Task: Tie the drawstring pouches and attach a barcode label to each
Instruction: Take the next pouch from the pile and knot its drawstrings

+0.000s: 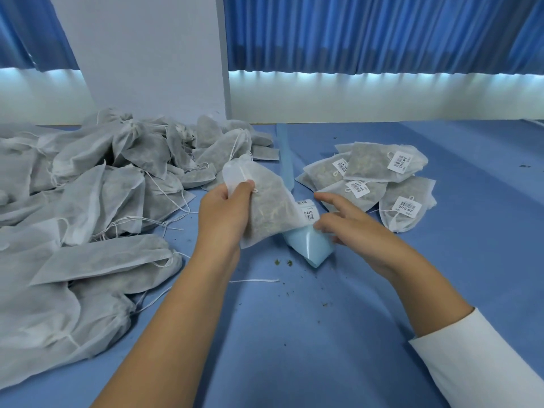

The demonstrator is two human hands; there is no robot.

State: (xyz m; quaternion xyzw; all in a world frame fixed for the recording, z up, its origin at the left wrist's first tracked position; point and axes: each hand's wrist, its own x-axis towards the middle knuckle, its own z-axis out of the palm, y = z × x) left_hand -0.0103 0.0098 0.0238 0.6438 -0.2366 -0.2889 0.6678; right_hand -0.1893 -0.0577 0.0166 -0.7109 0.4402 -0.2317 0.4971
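Left hand (223,213): closed round the neck of one drawstring pouch (268,213), thumb by the white cord, pouch tilted with its filled end down toward table centre; contact with the table not discernible. Right hand (344,222): thumb and lower fingers pinching the curled fold of the pale blue backing strip (309,247), index finger stretched forward, touching nothing; white sleeve (485,357) on that forearm only. Blue table cover (382,290) beneath everything. Blue curtains (382,33) along the far wall, white panel (147,54) between them. Large heap of unlabelled pouches (103,187) over the left side of the table, cords loose, some flat, some bunched at the neck. Smaller pile of labelled pouches (376,178) right of centre, a white barcode sticker on each visible one, well apart from the heap. Backing strip running from the far table edge, between heap and pile, down to the right hand. One barcode label (308,212) on the strip, just beside the right thumb, partly hidden by the held pouch; peeled or stuck down, not discernible. Loose white cord (256,280) flat on the cover near the left forearm. Green crumbs (282,262) just beside the strip's fold.
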